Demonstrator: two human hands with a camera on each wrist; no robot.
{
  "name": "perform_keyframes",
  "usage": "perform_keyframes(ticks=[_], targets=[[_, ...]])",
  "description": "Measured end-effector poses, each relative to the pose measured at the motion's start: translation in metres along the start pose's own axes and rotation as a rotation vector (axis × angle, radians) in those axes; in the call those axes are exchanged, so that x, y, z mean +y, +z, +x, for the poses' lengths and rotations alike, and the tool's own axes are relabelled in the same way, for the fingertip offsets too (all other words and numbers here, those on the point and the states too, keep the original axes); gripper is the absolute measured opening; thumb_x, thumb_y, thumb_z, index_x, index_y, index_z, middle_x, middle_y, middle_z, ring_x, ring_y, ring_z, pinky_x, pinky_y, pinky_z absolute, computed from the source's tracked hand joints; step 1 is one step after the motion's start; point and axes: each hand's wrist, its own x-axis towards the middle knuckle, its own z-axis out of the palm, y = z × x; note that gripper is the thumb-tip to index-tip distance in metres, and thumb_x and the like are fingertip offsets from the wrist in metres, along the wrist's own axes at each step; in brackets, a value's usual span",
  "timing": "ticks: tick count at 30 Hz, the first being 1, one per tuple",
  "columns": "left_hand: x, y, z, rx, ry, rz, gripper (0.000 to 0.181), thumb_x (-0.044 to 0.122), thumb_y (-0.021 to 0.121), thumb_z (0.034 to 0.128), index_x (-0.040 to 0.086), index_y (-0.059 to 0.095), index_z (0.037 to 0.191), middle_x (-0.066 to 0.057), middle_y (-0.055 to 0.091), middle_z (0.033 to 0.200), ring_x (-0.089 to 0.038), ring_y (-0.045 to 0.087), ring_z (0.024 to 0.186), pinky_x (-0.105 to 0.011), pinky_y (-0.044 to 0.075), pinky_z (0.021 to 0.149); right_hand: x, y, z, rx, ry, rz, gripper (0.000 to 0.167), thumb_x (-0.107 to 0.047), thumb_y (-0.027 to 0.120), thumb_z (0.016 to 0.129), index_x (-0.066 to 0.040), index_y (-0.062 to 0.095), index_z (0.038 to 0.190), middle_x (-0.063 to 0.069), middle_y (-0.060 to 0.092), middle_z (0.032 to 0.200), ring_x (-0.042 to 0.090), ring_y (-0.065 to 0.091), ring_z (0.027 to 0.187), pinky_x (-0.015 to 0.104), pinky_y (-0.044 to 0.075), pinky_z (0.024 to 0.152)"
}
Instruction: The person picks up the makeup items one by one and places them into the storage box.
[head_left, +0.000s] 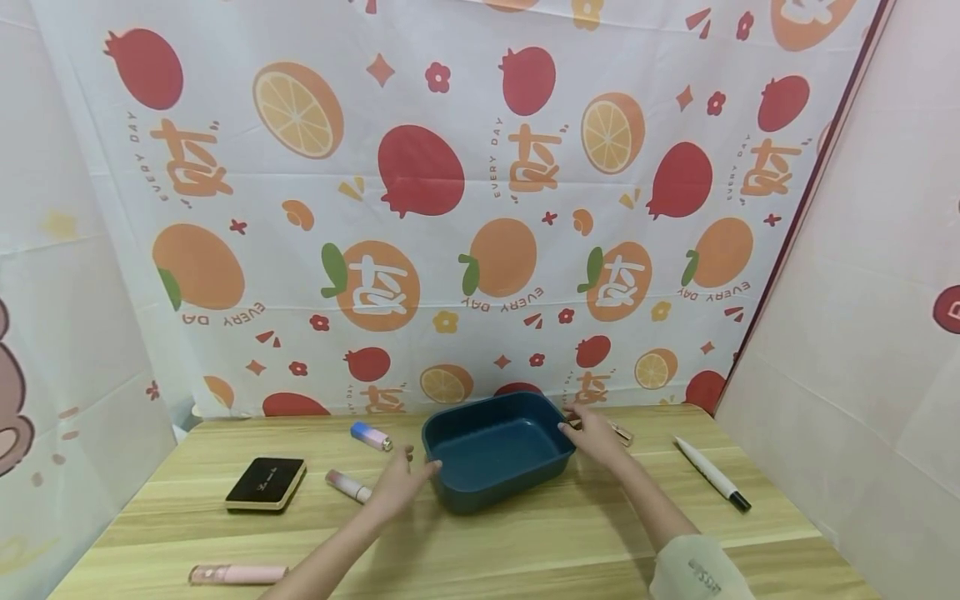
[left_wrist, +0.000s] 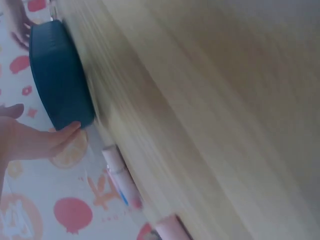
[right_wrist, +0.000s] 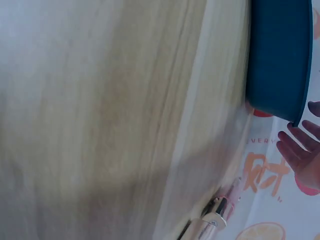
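Note:
A dark teal rectangular plastic basin (head_left: 480, 500) stands on the wooden table, and its inside shows no contents. At its left end is my left hand (head_left: 401, 483), thumb by the rim. In the left wrist view, that hand's extended fingers (left_wrist: 65, 135) touch the basin's end wall. My right hand (head_left: 596, 435) is at the opposite end, with the thumb near the rim. The right wrist view shows its fingers (right_wrist: 295, 150) spread, one fingertip at the rim's corner. Close to the left hand lies a pink-and-white cosmetic tube (head_left: 348, 486).
On the left lie a blue-and-pink tube (head_left: 371, 436), a black compact case (head_left: 266, 483) and a pink lip gloss tube (head_left: 238, 574). Partly hidden behind the right hand is a gold-trimmed tube (head_left: 621, 433). A white pen (head_left: 711, 472) lies far right. Fruit-printed curtain (head_left: 465, 333) borders the table's back.

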Motion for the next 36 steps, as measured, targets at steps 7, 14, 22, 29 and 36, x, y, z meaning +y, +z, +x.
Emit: perform_keyframes(ticks=[7,14,22,29,36], targets=[[0.001,0.020,-0.002,0.054,-0.140,-0.209,0.068,0.018,0.054,0.0890,-0.019,0.017,0.132,-0.043,0.026,0.130,-0.055,0.033,0.115,-0.056,0.037,0.090,0.001,0.007,-0.003,0.045,0.061,0.000,0.043,-0.009,0.063,0.084,0.002,0.053,0.124,0.018,0.062,0.103,0.030,0.061,0.087,0.043,0.049,0.072],[-0.003,0.034,-0.004,0.096,-0.161,-0.336,0.060,0.007,0.053,0.0879,-0.021,0.020,0.130,-0.045,0.027,0.126,-0.054,0.033,0.115,-0.051,0.042,0.085,0.000,0.010,-0.006,0.085,0.072,0.019,0.033,0.000,0.060,0.082,0.008,0.058,0.114,0.021,0.063,0.098,0.034,0.058,0.093,0.046,0.046,0.076],[0.000,0.040,-0.007,0.078,-0.135,-0.457,0.054,0.003,0.050,0.0882,-0.022,0.023,0.127,-0.041,0.036,0.121,-0.050,0.041,0.110,-0.050,0.044,0.084,0.000,0.012,-0.008,0.102,0.105,0.046,0.028,0.003,0.057,0.083,0.007,0.060,0.110,0.020,0.063,0.095,0.033,0.058,0.089,0.043,0.047,0.072],[0.000,0.042,-0.007,0.070,-0.125,-0.478,0.052,-0.001,0.050,0.0872,-0.023,0.022,0.126,-0.043,0.035,0.121,-0.050,0.041,0.111,-0.048,0.047,0.082,-0.001,0.013,-0.007,0.103,0.114,0.092,0.027,0.004,0.056,0.083,0.007,0.060,0.110,0.019,0.063,0.094,0.030,0.059,0.084,0.039,0.047,0.068],[0.000,0.041,-0.004,0.062,-0.133,-0.520,0.052,-0.002,0.047,0.0870,-0.021,0.021,0.129,-0.043,0.032,0.124,-0.051,0.038,0.114,-0.053,0.042,0.086,-0.003,0.013,-0.008,0.100,0.135,0.129,0.027,0.004,0.055,0.083,0.007,0.060,0.110,0.020,0.063,0.094,0.027,0.059,0.081,0.036,0.047,0.066]])
